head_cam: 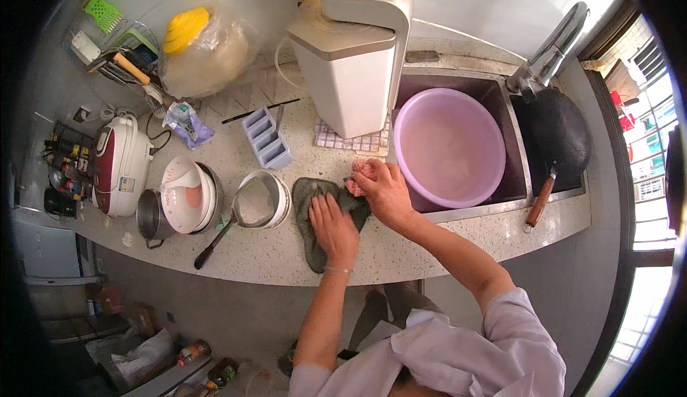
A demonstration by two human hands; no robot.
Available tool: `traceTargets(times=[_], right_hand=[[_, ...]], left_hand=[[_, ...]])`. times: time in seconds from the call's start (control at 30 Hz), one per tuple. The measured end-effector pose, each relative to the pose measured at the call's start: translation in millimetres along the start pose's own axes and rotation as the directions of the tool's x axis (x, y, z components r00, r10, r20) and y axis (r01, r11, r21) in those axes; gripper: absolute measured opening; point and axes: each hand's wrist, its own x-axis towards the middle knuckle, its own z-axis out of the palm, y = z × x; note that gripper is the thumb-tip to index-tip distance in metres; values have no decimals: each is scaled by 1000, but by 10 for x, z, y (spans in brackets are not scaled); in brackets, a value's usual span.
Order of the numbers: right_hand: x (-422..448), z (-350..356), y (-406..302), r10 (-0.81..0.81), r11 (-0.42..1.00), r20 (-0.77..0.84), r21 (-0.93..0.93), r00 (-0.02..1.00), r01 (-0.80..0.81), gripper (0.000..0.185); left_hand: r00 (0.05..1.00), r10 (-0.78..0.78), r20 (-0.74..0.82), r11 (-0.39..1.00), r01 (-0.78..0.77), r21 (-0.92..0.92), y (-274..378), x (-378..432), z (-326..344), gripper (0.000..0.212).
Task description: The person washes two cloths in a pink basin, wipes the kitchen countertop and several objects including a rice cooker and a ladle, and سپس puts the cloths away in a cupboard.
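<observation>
My left hand [334,232] lies flat on a dark grey-green cloth [307,204] spread on the speckled countertop. Its fingers are stretched out and do not grip the cloth. Bunched in my right hand [389,192] is a pink cloth or scrubber [364,169], held over the cloth's right end by the sink's edge. Just right of that hand, a lilac plastic basin [403,170] with cloudy water stands in the sink [516,179]. To the left of the cloth, a fine-mesh strainer [257,199] with a black handle rests on a white container [283,204].
Behind my hands stand a white water dispenser [349,86] and a blue compartment holder [260,131]. Stacked bowls [182,193], a metal pot [153,215] and a rice cooker [122,166] line the left. A wok [563,129] sits beneath the faucet [553,48] at right.
</observation>
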Motion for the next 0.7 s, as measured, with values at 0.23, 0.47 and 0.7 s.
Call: traceTargets(times=[0.23,0.47,0.7], right_hand=[[-133,-22,264,-26,960,-16,277,1000,29,39],[-288,44,195,-252,949,82,218,964,230,51],[-789,-261,300,-318,932,212,246,924,264,51]], left_hand=[[999,-47,12,989,45,139,10,967,152,63],[988,-152,34,977,145,156,-11,1076,270,59],[994,7,113,997,-15,72,72,50,22,55]])
